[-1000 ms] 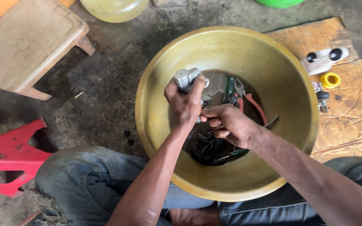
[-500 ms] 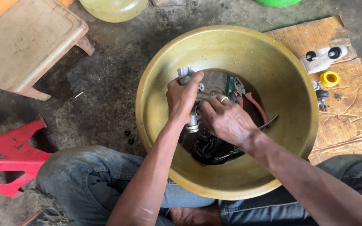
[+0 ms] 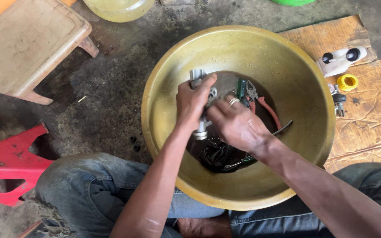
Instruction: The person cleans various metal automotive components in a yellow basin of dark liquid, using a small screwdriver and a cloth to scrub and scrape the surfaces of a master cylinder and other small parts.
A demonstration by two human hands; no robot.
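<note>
My left hand (image 3: 192, 103) grips a grey metal cylinder part (image 3: 198, 76) over the middle of a big yellow-brass basin (image 3: 287, 66). The part's lower end (image 3: 200, 131) shows under my fist. My right hand (image 3: 237, 125), with a ring on one finger, rests against the part's side; what its fingers pinch is hidden. In the basin's dark bottom lie red-handled pliers (image 3: 261, 103), a green-handled tool (image 3: 241, 90) and a black rag or rubber piece (image 3: 217, 156).
A worn cardboard sheet (image 3: 367, 119) on the right carries a white plastic reservoir (image 3: 340, 61), a yellow cap (image 3: 347, 82) and small metal parts (image 3: 338, 101). A beige stool (image 3: 27, 44) stands at upper left, a red stand (image 3: 9, 165) at lower left. My knees flank the basin.
My left hand turned the metal part down lower into the basin. My right hand moved up from below the part and now lies against its side.
</note>
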